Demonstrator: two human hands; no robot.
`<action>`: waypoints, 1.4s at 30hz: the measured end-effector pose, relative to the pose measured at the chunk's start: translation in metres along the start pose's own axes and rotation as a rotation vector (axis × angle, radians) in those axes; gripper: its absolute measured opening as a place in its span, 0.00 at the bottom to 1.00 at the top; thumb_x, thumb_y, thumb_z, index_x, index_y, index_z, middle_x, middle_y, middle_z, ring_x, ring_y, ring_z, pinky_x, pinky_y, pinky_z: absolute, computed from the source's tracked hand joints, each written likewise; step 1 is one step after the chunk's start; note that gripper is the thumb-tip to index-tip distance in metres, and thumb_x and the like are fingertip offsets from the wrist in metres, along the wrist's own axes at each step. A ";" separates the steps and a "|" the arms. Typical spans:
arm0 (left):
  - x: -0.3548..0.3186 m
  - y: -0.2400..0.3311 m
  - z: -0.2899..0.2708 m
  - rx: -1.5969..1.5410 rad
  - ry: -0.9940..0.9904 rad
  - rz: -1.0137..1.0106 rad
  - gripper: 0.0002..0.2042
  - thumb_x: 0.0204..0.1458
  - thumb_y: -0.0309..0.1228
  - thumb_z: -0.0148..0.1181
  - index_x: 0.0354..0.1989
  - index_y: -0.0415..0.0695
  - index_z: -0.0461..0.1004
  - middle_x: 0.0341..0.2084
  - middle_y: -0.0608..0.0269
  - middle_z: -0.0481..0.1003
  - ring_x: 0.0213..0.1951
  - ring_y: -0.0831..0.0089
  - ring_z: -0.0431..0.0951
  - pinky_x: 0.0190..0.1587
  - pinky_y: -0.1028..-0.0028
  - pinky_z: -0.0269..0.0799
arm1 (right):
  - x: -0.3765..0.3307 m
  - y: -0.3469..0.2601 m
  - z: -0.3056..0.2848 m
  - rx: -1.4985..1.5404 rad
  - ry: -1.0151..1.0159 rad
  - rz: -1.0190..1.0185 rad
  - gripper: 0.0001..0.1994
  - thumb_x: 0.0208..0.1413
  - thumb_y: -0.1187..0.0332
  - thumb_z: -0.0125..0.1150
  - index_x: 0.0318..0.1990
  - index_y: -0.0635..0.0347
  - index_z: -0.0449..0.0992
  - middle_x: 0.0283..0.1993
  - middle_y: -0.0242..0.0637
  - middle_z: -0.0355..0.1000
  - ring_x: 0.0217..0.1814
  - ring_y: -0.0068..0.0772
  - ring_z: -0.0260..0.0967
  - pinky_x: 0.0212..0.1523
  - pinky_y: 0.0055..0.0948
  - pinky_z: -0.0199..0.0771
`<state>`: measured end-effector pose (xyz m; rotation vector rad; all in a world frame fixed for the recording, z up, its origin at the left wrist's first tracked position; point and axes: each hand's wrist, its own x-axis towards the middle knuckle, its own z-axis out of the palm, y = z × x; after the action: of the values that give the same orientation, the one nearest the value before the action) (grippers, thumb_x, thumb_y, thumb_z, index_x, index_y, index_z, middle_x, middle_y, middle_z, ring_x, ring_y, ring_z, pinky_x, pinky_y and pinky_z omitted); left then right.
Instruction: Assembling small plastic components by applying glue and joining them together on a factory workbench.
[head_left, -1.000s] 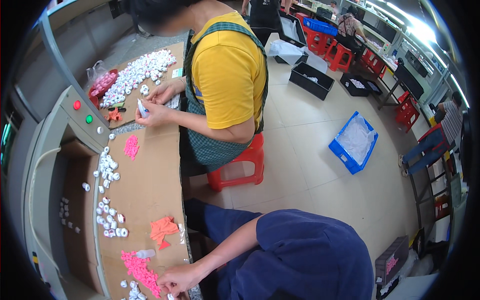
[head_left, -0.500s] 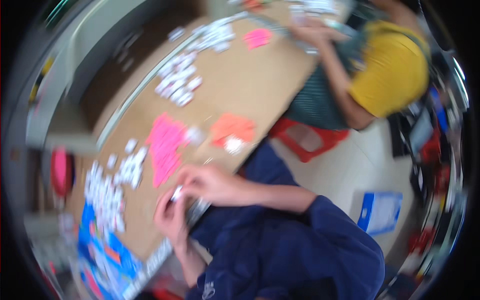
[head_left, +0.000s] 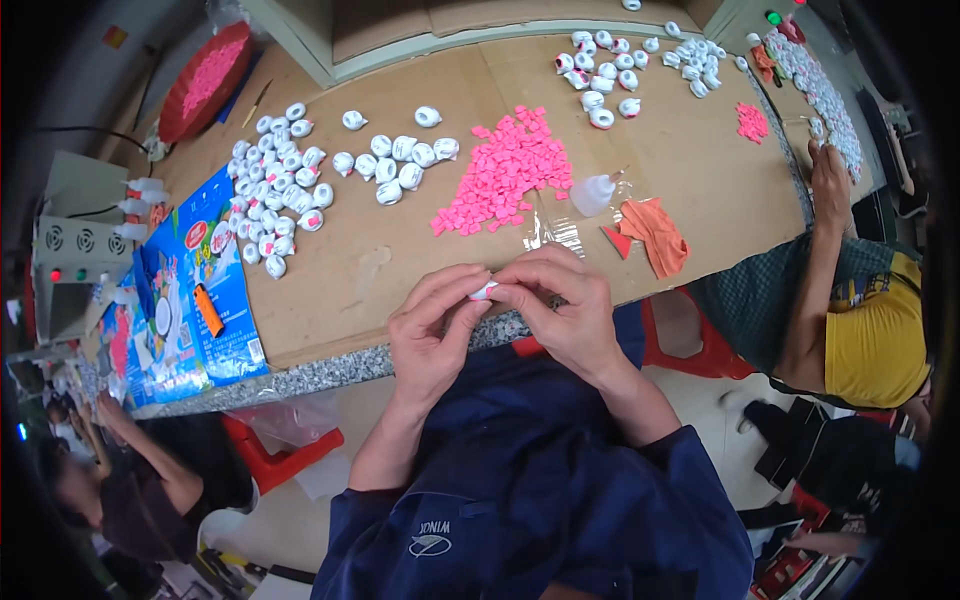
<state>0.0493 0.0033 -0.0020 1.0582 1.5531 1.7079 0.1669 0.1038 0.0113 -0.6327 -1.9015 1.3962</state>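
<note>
Just above the table's front edge, both hands meet on one small white rounded piece (head_left: 484, 291) with a pink part showing on it. My left hand (head_left: 432, 325) pinches its left side between thumb and fingers. From the other side, the thumb and fingers of my right hand (head_left: 562, 305) press on it; the fingertips hide much of the piece. Beyond them lies a heap of small flat pink pieces (head_left: 510, 165). Similar white pieces, some with dark oval holes, form a loose group (head_left: 403, 150) and a denser pile (head_left: 275, 190) at the left.
Right of the pink heap are a translucent dropper bottle (head_left: 592, 194) and an orange cloth (head_left: 655, 235). At left, a blue printed sheet (head_left: 190, 290) bears an orange lighter-like object (head_left: 208, 310). A red basin (head_left: 205, 80) stands far left. A co-worker in yellow (head_left: 870, 330) sits at right.
The view has swung round and sharpened from a tilted blur. My hands stay together on the small white piece. The co-worker now appears farther right.
</note>
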 end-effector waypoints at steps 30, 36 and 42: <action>-0.003 0.000 0.001 -0.428 0.016 -0.212 0.13 0.47 0.13 0.52 0.42 0.33 0.70 0.44 0.54 0.68 0.44 0.71 0.72 0.48 0.76 0.69 | -0.003 -0.010 -0.002 -0.174 -0.019 -0.175 0.09 0.39 0.82 0.59 0.32 0.66 0.76 0.28 0.37 0.70 0.29 0.29 0.67 0.30 0.23 0.67; -0.004 0.005 0.000 -0.419 -0.016 -0.197 0.13 0.46 0.13 0.53 0.42 0.32 0.70 0.44 0.54 0.68 0.44 0.70 0.72 0.47 0.77 0.70 | -0.003 -0.009 -0.002 -0.209 -0.025 -0.212 0.08 0.40 0.82 0.60 0.31 0.66 0.76 0.28 0.37 0.70 0.29 0.28 0.67 0.29 0.22 0.67; -0.003 0.002 -0.002 -0.416 0.010 -0.220 0.13 0.45 0.12 0.53 0.42 0.32 0.70 0.43 0.54 0.68 0.44 0.70 0.72 0.47 0.77 0.70 | -0.003 -0.003 0.002 -0.160 -0.012 -0.188 0.08 0.40 0.82 0.60 0.31 0.65 0.76 0.29 0.37 0.70 0.29 0.27 0.66 0.28 0.21 0.67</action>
<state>0.0496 -0.0002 -0.0008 0.6436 1.1942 1.7766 0.1673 0.0996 0.0126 -0.5069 -2.0395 1.1407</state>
